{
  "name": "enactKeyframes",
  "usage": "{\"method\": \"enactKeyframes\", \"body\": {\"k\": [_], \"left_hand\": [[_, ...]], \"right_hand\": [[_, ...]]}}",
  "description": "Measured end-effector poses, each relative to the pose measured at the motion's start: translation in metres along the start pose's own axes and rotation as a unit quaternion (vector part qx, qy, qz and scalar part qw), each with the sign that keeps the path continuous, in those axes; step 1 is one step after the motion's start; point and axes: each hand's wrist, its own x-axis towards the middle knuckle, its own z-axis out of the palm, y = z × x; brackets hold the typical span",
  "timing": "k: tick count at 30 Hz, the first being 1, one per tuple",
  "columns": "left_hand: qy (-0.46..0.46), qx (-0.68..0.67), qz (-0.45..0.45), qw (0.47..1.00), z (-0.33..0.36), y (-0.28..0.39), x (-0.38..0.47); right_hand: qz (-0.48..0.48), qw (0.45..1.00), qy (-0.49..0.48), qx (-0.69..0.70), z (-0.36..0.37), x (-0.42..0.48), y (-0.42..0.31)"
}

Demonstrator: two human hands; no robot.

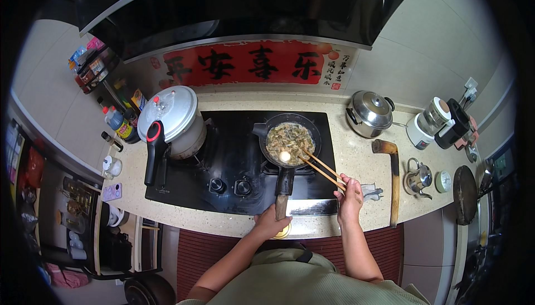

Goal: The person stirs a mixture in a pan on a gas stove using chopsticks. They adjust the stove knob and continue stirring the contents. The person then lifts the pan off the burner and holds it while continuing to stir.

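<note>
My left hand grips the wooden end of the handle of a dark frying pan. The pan sits on the right burner of a black glass gas hob. Chopped food in liquid covers the pan's bottom, with a bright round light spot on it. My right hand holds a pair of wooden chopsticks; their tips reach into the food at the pan's near right side. The hob's left burner carries a large aluminium pressure cooker with a black handle.
A steel lidded pot, a blender-like appliance, a metal teapot and an L-shaped wooden piece stand or lie at right. Sauce bottles and a phone are at left. The range hood overhangs the hob.
</note>
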Motion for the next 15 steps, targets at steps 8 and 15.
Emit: {"method": "enactKeyframes", "body": {"k": [8,15], "left_hand": [[-0.006,-0.014,-0.003,1.000,0.004,-0.008,0.005],[-0.012,-0.044,-0.003,0.999,0.006,-0.012,0.007]], "right_hand": [[0.001,1.000,0.002,-0.001,0.001,0.000,-0.001],[0.000,1.000,-0.005,-0.004,0.001,-0.001,-0.001]]}}
